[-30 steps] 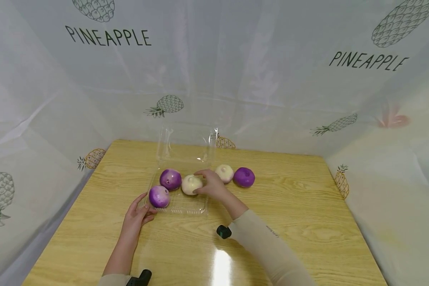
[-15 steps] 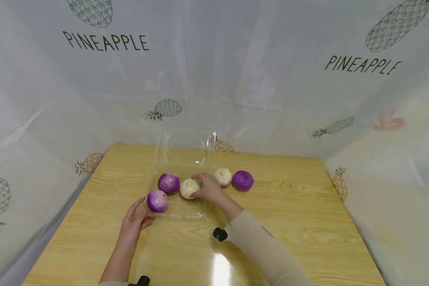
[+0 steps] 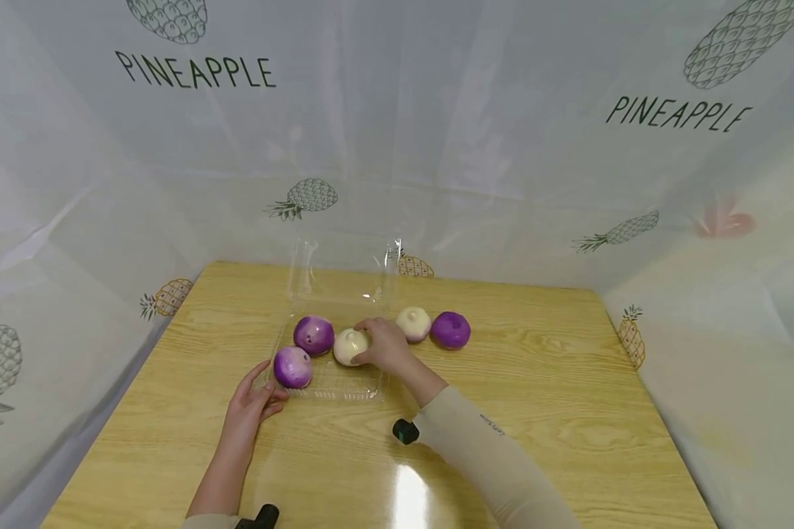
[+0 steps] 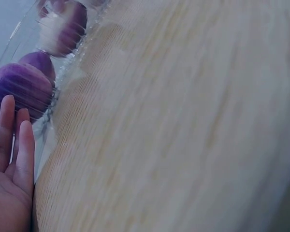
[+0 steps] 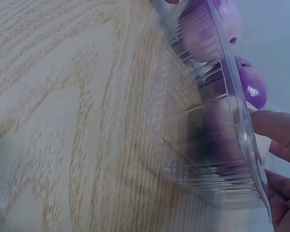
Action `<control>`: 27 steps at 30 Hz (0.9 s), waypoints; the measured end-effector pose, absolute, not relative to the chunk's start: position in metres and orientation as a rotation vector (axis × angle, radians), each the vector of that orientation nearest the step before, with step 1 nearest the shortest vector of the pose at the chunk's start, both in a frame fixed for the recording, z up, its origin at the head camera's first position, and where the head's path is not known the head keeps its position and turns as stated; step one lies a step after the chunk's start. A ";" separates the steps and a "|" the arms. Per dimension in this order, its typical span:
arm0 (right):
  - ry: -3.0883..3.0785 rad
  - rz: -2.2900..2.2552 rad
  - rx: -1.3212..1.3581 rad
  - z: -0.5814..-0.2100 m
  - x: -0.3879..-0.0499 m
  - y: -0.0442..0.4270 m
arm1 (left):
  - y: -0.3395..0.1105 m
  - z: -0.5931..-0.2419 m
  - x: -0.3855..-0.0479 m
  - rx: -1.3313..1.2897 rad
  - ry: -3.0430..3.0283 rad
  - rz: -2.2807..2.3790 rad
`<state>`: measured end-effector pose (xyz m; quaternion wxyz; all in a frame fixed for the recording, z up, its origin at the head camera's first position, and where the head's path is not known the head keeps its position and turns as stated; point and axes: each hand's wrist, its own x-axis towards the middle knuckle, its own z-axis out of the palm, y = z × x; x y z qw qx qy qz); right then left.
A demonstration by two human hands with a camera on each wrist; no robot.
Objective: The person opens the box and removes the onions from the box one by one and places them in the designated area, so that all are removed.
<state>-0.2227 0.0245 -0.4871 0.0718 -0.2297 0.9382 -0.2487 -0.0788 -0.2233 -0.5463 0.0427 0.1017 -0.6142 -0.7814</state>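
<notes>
A clear plastic clamshell box stands on the table with its lid raised at the back. In it lie two purple-and-white turnips, the front one near the left corner and the other behind it. Right of them, my right hand holds a white-topped turnip inside the box, thumb and fingers round its right side. From the right wrist view, this turnip's purple underside shows through the box wall. My left hand rests at the box's left front corner, its fingers extended against the wall.
Outside the box, to its right, a white-topped turnip and a purple turnip sit side by side on the wooden table. A pineapple-print sheet hangs behind the table and along both sides.
The right hand and its turnip have shifted very slightly left within the box. The left hand keeps its place at the corner. The whole head view bobs a little.
</notes>
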 end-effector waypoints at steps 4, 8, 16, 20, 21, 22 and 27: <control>2.826 -0.739 -0.692 -0.487 -0.223 0.024 | -0.222 -0.544 -0.079 0.309 -1.889 -2.381; 2.819 -0.741 -0.678 -0.487 -0.222 0.025 | -0.222 -0.544 -0.080 0.312 -1.893 -2.375; 2.818 -0.737 -0.682 -0.485 -0.220 0.026 | -0.222 -0.547 -0.079 0.291 -1.901 -2.361; 2.804 -0.773 -0.692 -0.484 -0.220 0.028 | -0.222 -0.546 -0.079 0.282 -1.898 -2.359; 2.794 -0.788 -0.694 -0.484 -0.220 0.029 | -0.221 -0.546 -0.079 0.282 -1.897 -2.357; 2.783 -0.810 -0.698 -0.483 -0.220 0.030 | -0.221 -0.546 -0.079 0.285 -1.898 -2.355; 2.688 -0.981 -0.700 -0.480 -0.221 0.034 | -0.222 -0.545 -0.078 0.294 -1.909 -2.342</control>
